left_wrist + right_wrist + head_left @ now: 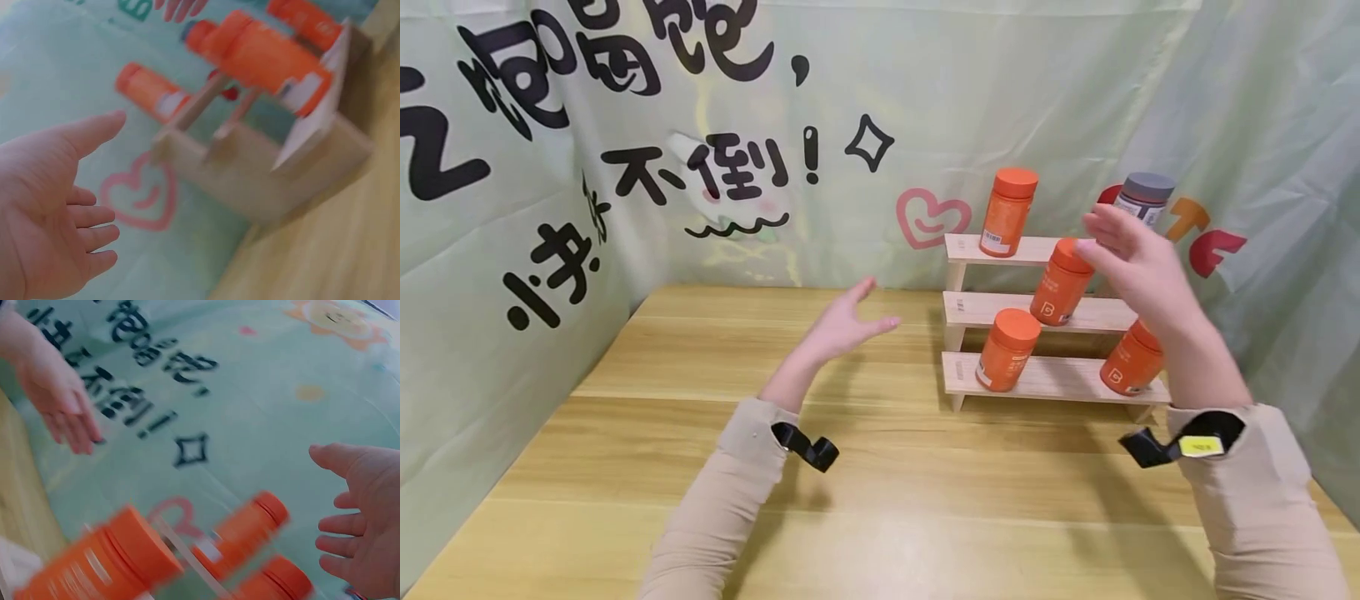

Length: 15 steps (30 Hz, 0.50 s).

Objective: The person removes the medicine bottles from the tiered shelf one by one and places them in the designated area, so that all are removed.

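A three-tier wooden display rack [1067, 379] holds several jars. Orange jars stand at the left of the top tier [1008, 213], on the middle tier [1060, 287], and at the left [1008, 350] and right [1132, 362] of the bottom tier. A grey-lidded jar [1147, 193] at the top right is partly hidden by my right hand [1146, 262]. That hand hovers in front of the rack, fingers extended and holding nothing. Left of the rack, my left hand [842, 325] is raised above the table, thumb spread from the fingers, holding nothing.
The rack stands at the back right of a wooden table [880, 492]. Behind it hangs a pale green printed cloth [842, 67] with black writing, which also runs along the left side. Each wrist wears a black strap with a camera.
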Motion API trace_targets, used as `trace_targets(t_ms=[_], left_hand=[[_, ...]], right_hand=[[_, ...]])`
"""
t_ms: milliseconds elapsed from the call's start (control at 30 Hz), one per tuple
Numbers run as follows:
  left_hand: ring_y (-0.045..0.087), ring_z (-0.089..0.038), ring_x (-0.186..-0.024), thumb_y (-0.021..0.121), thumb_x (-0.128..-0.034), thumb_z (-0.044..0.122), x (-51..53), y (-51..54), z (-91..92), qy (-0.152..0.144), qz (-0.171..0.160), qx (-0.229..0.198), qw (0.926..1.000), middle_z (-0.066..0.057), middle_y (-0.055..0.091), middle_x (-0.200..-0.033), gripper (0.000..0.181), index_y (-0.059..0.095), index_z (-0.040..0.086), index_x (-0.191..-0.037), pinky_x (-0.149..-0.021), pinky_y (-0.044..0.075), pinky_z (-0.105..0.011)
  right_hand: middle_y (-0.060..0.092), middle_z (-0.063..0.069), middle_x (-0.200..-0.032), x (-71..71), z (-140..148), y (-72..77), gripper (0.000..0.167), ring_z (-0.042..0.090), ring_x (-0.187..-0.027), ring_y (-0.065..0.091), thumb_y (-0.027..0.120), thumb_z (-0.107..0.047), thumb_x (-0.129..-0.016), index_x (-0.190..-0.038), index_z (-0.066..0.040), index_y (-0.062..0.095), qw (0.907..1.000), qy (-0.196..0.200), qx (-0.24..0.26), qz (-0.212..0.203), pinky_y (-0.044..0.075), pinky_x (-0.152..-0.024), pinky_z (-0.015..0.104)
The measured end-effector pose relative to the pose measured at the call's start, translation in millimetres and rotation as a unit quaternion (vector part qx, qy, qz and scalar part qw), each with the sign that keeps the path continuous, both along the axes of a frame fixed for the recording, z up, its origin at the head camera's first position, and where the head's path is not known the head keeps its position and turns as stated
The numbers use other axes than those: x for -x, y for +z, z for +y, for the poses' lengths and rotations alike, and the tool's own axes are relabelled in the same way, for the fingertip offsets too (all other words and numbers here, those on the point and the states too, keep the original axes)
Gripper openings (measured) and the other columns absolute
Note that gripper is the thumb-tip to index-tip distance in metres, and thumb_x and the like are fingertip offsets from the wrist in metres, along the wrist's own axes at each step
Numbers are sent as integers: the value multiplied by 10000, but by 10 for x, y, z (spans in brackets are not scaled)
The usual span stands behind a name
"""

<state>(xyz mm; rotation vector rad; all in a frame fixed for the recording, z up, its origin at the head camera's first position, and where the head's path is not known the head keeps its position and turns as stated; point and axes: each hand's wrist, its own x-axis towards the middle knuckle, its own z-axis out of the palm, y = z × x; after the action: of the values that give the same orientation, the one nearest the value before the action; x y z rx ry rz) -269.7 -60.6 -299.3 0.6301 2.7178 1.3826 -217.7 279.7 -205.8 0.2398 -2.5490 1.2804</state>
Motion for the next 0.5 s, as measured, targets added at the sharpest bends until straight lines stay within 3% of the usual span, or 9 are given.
trace_targets(t_ms=[200, 333, 467, 500], left_hand=[[299, -253, -1340, 697, -810, 398, -81, -263, 324, -233, -180, -179, 9994, -108, 317, -1474, 878, 231, 40, -1463, -1092, 241, -365], [322, -244, -1330, 692, -814, 402, -131, -409, 477, -343, -283, 16, 9990, -105, 333, -1466, 862, 250, 38, -1458, -1078, 274, -357], [369, -269, -1300, 695, -815, 389, -167, -494, 590, -543, -447, 91, 9975, -121, 328, -1467, 869, 237, 32, -1461, -1060, 312, -370], [387, -280, -1286, 697, -812, 390, -173, -507, 616, -596, -490, 120, 9969, -128, 320, -1471, 881, 226, 30, -1464, -1054, 321, -375]], right_hand=[[443, -46, -1385, -162, 554, -105, 584, 55, -1228, 410, 542, -263, -936, -1464, -210, 299, 9978, -595, 279, 124, 325, -907, 33], [500, -167, -1266, -249, 870, -236, 571, -28, -1149, 426, 550, -237, -931, -1453, -216, 322, 9936, -859, 732, 66, 300, -920, 26], [508, -257, -1175, -304, 1176, -450, 572, -72, -1122, 414, 544, -261, -931, -1454, -251, 314, 9908, -1059, 828, -129, 266, -936, 18], [498, -272, -1173, -313, 1248, -513, 578, -77, -1129, 403, 538, -279, -932, -1458, -265, 299, 9904, -1108, 798, -221, 236, -991, 57]])
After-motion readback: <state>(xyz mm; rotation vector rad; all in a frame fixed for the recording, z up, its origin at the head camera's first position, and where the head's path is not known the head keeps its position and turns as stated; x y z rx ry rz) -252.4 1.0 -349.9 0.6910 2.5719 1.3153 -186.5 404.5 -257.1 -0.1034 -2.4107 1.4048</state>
